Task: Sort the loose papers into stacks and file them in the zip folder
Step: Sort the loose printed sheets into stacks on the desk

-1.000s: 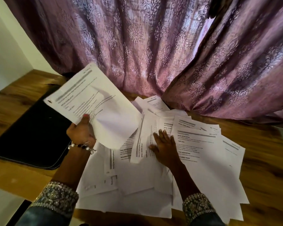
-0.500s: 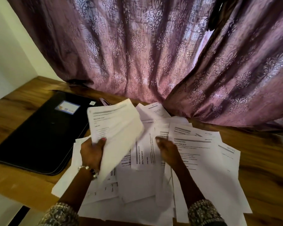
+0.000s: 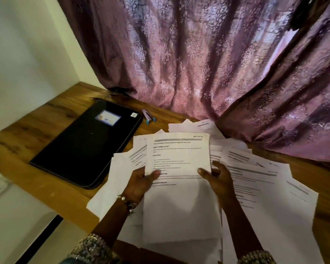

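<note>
Papers [image 3: 265, 187] sprawl across the worktop [image 3: 46, 130]; both hands, left [image 3: 139, 184] and right [image 3: 220, 181], pinch one sheet [image 3: 179, 159], its long axis pointing away, folder [image 3: 84, 145] lying leftward, nearer the left.

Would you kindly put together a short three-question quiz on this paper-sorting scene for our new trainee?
1. True or false: the black zip folder lies shut on the wooden table.
2. Which hands hold the printed sheet? A) left only B) right only C) both
3. Fill in: the small purple item lies between the folder and the ____.

Key:
1. True.
2. C: the left hand and the right hand each grip a side edge, above the loose papers.
3. Curtain.
</note>
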